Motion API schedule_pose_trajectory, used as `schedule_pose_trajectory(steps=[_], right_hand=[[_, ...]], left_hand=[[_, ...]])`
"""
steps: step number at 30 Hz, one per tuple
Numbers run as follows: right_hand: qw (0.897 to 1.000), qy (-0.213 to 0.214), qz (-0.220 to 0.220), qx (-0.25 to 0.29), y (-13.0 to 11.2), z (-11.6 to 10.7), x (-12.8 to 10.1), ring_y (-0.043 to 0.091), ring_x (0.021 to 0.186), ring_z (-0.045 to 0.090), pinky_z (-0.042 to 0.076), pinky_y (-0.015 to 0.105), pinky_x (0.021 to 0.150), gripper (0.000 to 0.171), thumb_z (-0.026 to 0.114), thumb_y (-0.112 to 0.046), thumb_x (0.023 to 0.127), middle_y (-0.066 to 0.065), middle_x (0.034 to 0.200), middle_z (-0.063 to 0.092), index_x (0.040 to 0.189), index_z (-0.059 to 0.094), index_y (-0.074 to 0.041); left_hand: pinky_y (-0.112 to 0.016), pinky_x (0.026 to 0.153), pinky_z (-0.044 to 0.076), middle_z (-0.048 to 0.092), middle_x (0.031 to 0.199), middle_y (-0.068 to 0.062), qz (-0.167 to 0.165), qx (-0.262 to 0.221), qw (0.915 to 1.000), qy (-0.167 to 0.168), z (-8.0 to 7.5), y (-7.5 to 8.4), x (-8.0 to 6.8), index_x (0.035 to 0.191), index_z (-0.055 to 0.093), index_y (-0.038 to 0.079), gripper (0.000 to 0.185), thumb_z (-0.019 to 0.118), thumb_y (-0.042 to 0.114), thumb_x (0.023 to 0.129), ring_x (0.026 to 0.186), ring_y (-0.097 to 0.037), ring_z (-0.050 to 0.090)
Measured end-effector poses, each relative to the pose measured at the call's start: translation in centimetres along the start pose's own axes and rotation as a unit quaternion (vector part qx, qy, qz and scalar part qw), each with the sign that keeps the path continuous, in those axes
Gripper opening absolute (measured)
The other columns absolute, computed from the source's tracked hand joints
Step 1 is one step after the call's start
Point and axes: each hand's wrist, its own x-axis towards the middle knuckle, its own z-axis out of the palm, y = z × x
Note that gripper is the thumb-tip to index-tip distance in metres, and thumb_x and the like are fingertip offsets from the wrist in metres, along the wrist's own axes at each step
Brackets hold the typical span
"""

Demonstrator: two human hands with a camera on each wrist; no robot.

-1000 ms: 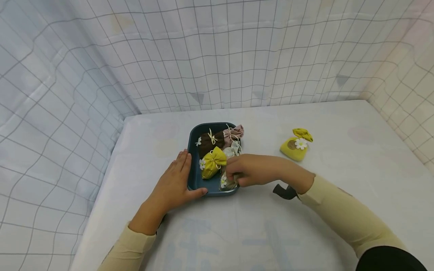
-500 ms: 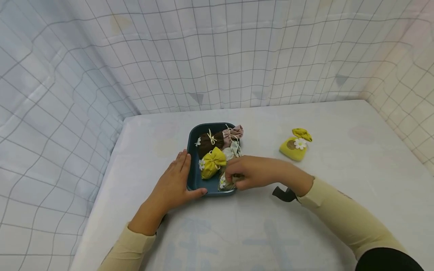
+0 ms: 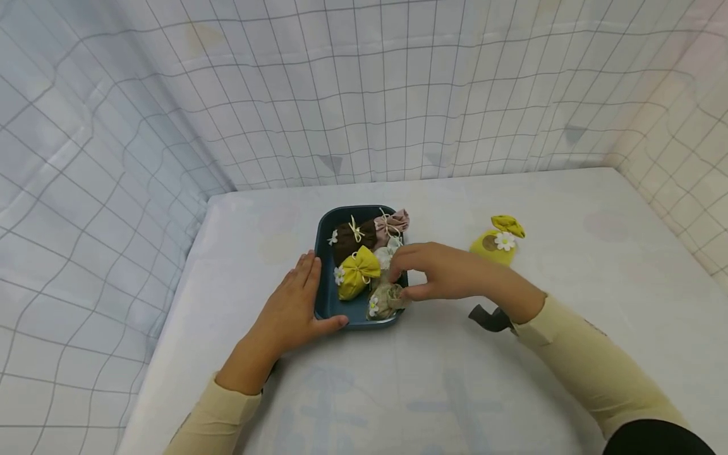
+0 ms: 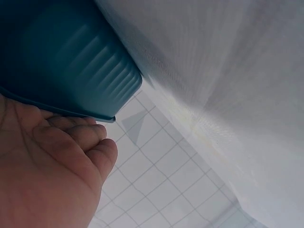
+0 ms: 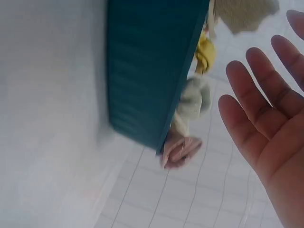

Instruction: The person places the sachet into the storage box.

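A dark teal tray (image 3: pixel 325 297) holds several small drawstring pouches. My left hand (image 3: pixel 290 303) rests along its left rim, fingers extended and thumb at the front corner; the left wrist view shows the fingers against the tray's wall (image 4: pixel 80 61). Over the right rim, my right hand (image 3: pixel 438 272) has parted fingers and grips nothing. Just below its fingertips lies a khaki pouch (image 3: pixel 383 302) with a white flower. Beside that sit a yellow pouch (image 3: pixel 355 278) and a pale green pouch (image 3: pixel 384 256). Behind them are a brown pouch (image 3: pixel 348 240) and a pink pouch (image 3: pixel 394 222).
Right of the tray, on the white-covered table (image 3: pixel 580 303), lies another yellow pouch (image 3: pixel 493 250) with a white flower, partly behind my right hand. A dark strap end (image 3: pixel 489 318) hangs under the right wrist. A grid-patterned curtain (image 3: pixel 398 95) stands behind and along both sides.
My right hand has let go of the khaki pouch, lifting slightly up and right with its fingers spreading. The khaki pouch stays in the tray, and my left hand has not moved.
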Motion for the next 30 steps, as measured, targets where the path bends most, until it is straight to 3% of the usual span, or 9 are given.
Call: schedule_pose_trajectory(steps=[5, 12, 15, 22, 30], right_hand=[[0.998, 0.025, 0.058, -0.008, 1.0, -1.8, -2.2, 0.011, 0.103, 0.057, 0.05, 0.037, 0.088, 0.017, 0.071, -0.02, 0.093, -0.007, 0.112, 0.06, 0.109, 0.065, -0.018], [0.988, 0.048, 0.145, -0.037, 2.9, -3.5, -5.7, 0.014, 0.109, 0.058, 0.05, 0.039, 0.089, 0.016, 0.071, -0.019, 0.092, -0.01, 0.115, 0.06, 0.107, 0.066, -0.019], [0.985, 0.062, 0.148, -0.062, 3.8, -3.8, -7.2, 0.017, 0.109, 0.059, 0.049, 0.039, 0.09, 0.015, 0.07, -0.014, 0.092, -0.009, 0.114, 0.061, 0.106, 0.066, -0.017], [0.982, 0.099, 0.128, -0.099, 5.9, -4.3, -9.8, 0.018, 0.089, 0.058, 0.048, 0.035, 0.08, 0.019, 0.07, -0.006, 0.089, -0.002, 0.109, 0.063, 0.106, 0.067, -0.012], [0.979, 0.124, 0.121, -0.103, 8.4, -3.9, -10.9, 0.019, 0.1, 0.061, 0.051, 0.038, 0.086, 0.025, 0.076, 0.001, 0.081, -0.003, 0.112, 0.063, 0.103, 0.068, -0.008]], left_hand=[[-0.052, 0.117, 0.021, 0.006, 0.164, -0.02, 0.0, 0.001, 1.0, -0.004, -0.2, 0.1, 0.0, 0.156, 0.014, -0.006, 0.119, 0.057, 0.077, 0.082, 0.15, -0.034, 0.007], [-0.053, 0.117, 0.021, 0.008, 0.163, -0.022, 0.003, -0.001, 1.0, -0.002, -0.2, 0.1, 0.0, 0.155, 0.015, -0.007, 0.118, 0.06, 0.074, 0.082, 0.15, -0.035, 0.009], [-0.053, 0.117, 0.021, 0.007, 0.164, -0.022, 0.004, -0.001, 1.0, -0.001, -0.2, 0.1, 0.0, 0.156, 0.014, -0.007, 0.119, 0.058, 0.076, 0.082, 0.15, -0.035, 0.008], [-0.053, 0.117, 0.02, 0.005, 0.164, -0.02, 0.001, 0.001, 1.0, -0.002, -0.2, 0.0, 0.0, 0.156, 0.014, -0.006, 0.119, 0.057, 0.077, 0.082, 0.15, -0.034, 0.007], [-0.053, 0.117, 0.02, 0.005, 0.164, -0.02, 0.002, 0.0, 1.0, -0.005, -0.1, 0.0, 0.0, 0.156, 0.013, -0.006, 0.119, 0.057, 0.076, 0.083, 0.15, -0.034, 0.007]])
